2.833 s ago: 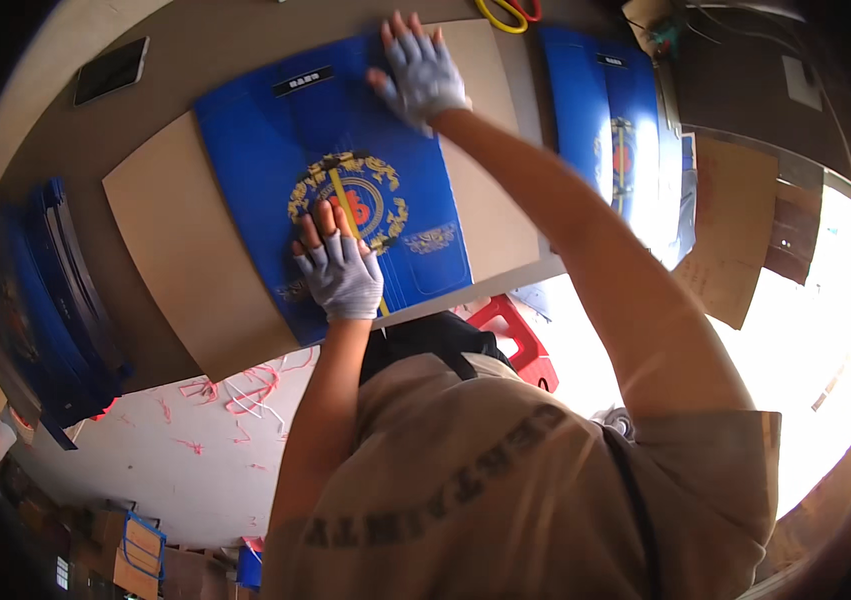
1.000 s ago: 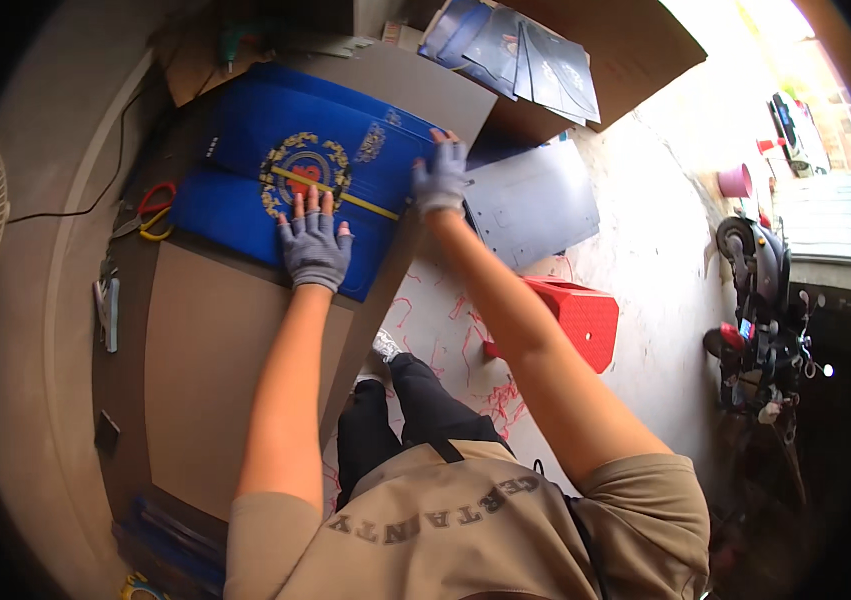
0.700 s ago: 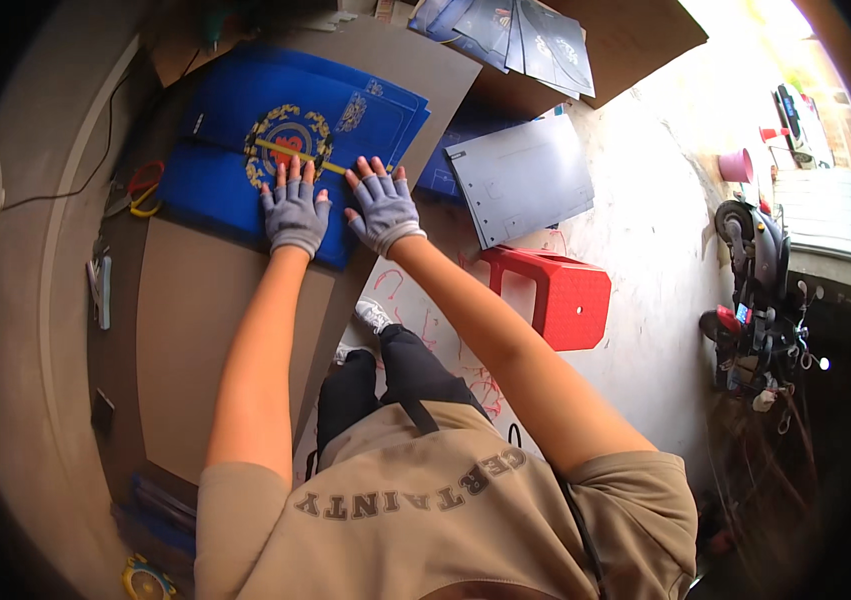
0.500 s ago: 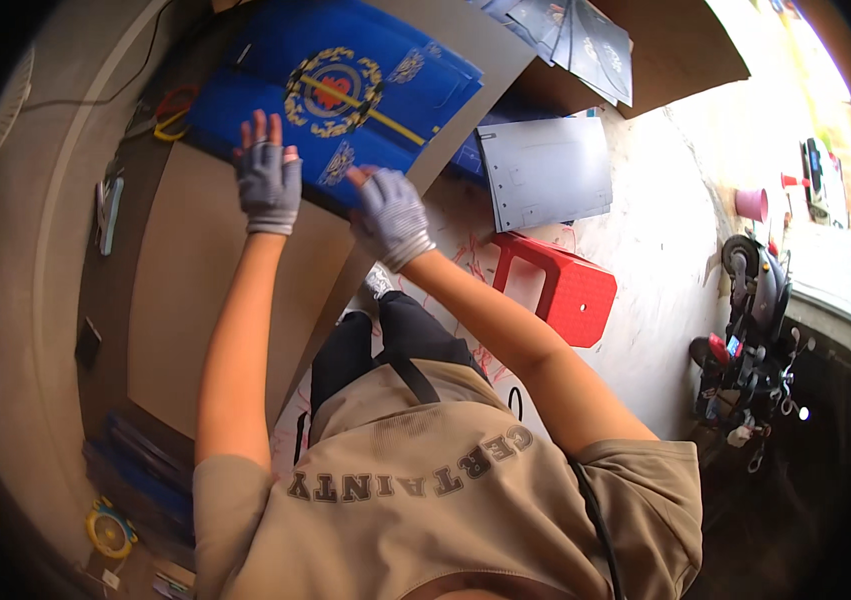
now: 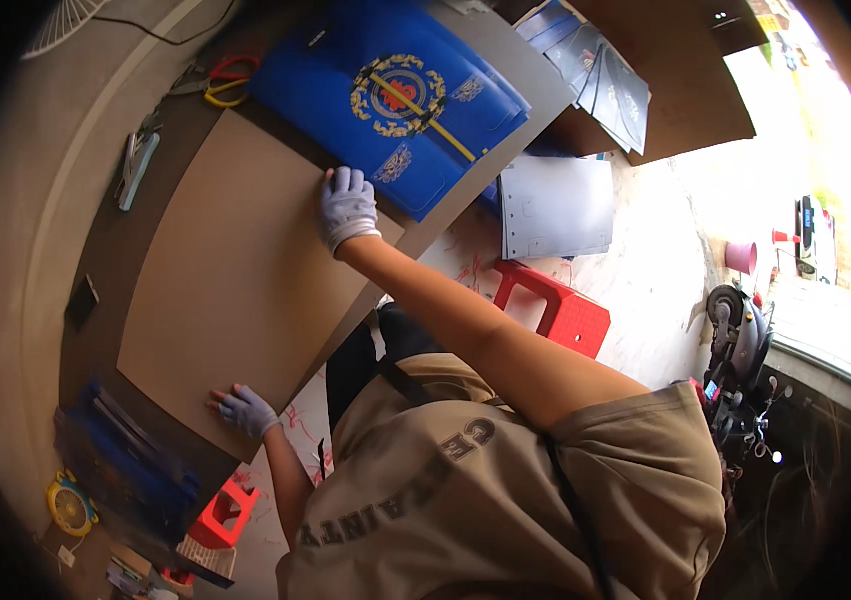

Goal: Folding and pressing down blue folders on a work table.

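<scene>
A large brown cardboard sheet point(image 5: 235, 250) lies on the grey work table. My left hand point(image 5: 247, 411), in a grey fingerless glove, rests over the sheet's near end with its fingers stretched out. At the far edge of the sheet is my right hand point(image 5: 349, 208), gloved alike; its fingers are pressed together and bent over that edge, their tips hidden. Just beyond the right hand sits a stack of glossy blue printed sheets point(image 5: 330, 95) with a round gold-and-red emblem and a yellow strip across it.
Scissors point(image 5: 228, 82) and a stapler-like tool point(image 5: 135, 170) lie along the table's left side. Dark blue sheets point(image 5: 130, 460) are at the near left. Right of the table stand a red stool point(image 5: 575, 318) and a pile of white sheets point(image 5: 557, 205); a motorbike point(image 5: 740, 330) is farther right.
My left hand has moved from the blue stack down to the cardboard's near end. My right hand has shifted onto the cardboard's far edge. The view has turned, showing more at lower left.
</scene>
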A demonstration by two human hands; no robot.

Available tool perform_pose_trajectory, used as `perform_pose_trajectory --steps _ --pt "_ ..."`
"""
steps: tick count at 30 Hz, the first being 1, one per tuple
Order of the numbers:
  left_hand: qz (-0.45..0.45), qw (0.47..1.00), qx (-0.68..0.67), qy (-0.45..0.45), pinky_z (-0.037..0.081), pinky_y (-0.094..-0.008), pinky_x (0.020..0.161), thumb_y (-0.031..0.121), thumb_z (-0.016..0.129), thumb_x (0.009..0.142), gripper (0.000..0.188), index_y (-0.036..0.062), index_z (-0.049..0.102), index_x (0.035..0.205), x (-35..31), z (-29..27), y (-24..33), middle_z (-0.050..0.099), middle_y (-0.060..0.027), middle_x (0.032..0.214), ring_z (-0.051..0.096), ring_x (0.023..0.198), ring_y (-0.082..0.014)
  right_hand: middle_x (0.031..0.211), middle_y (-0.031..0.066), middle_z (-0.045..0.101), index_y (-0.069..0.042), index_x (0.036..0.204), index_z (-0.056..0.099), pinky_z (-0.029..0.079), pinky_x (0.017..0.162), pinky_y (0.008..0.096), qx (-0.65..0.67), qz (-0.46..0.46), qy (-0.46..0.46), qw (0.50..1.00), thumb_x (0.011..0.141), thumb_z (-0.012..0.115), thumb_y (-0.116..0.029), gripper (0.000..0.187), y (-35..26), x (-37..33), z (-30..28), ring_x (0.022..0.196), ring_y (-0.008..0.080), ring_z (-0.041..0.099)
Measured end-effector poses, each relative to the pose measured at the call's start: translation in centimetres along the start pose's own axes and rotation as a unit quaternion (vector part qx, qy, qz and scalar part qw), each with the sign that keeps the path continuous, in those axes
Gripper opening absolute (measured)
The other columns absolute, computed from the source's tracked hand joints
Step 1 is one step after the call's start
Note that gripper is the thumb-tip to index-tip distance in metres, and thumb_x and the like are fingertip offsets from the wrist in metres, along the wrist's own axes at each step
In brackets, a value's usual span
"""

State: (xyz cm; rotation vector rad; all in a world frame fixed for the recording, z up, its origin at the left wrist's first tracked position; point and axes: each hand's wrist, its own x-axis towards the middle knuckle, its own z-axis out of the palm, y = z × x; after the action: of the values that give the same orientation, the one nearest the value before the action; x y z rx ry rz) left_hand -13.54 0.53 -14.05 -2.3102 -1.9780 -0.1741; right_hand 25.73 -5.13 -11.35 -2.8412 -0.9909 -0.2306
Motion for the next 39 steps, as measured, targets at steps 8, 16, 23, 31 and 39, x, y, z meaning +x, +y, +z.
perform_pose_trajectory --steps 8,16,23,31,39 --pt "-0.031 0.997 0.065 -0.024 0.029 -0.0446 0.105 0.046 0.038 0.093 0.062 0.0034 0.035 0.137 -0.7 -1.0 -0.2 0.028 -0.0254 0.143 0.032 0.129 -0.0401 0.09 0.0109 0.063 -0.013 0.098 0.065 0.05 0.071 0.0429 0.193 0.048 -0.126 0.972 0.078 0.058 -0.024 0.024 1.3 3.6 -3.8 0.084 0.033 0.062" --pt "-0.112 0.994 -0.003 -0.012 0.038 -0.0469 0.093 0.043 0.047 0.087 0.055 0.0054 0.047 0.127 1.5 -2.2 -1.2 0.046 -0.0209 0.125 0.043 0.111 -0.0386 0.096 0.015 0.064 -0.015 0.097 0.069 0.05 0.074 0.0378 0.272 -0.001 -0.179 0.946 0.078 0.06 -0.024 0.023 7.3 7.7 -1.1 0.091 0.0319 0.063" --pt "-0.304 0.949 0.001 -0.08 0.041 -0.0449 0.092 0.053 0.052 0.08 0.062 0.005 0.052 0.12 3.5 -3.9 0.0 0.039 -0.0193 0.13 0.041 0.115 -0.0364 0.091 0.0123 0.067 -0.015 0.096 0.069 0.05 0.071 0.035 0.201 -0.054 -0.179 0.962 0.078 0.063 -0.04 0.031 8.3 11.4 -2.3 0.084 0.0291 0.066" --pt "-0.231 0.899 -0.356 -0.11 0.04 -0.0342 0.052 0.044 0.061 0.081 0.043 0.0025 0.063 0.07 4.8 -5.3 -3.7 0.059 -0.0085 0.058 0.051 0.053 -0.0181 0.102 0.0029 0.063 -0.004 0.121 0.055 0.048 0.074 0.0242 0.562 -0.015 -0.362 0.743 0.086 0.056 -0.004 0.035 12.0 15.0 -0.5 0.088 0.0131 0.059" --pt "-0.025 0.851 -0.515 0.099 0.015 -0.045 0.11 0.053 0.045 0.088 0.074 0.0009 0.029 0.138 6.5 -7.2 5.5 0.029 -0.021 0.143 0.024 0.135 -0.0356 0.14 0.0059 0.039 -0.005 0.144 0.022 0.029 0.103 0.0229 0.597 -0.156 -0.323 0.718 0.093 0.047 -0.011 0.057 2.9 9.0 -4.5 0.126 0.0138 0.038"
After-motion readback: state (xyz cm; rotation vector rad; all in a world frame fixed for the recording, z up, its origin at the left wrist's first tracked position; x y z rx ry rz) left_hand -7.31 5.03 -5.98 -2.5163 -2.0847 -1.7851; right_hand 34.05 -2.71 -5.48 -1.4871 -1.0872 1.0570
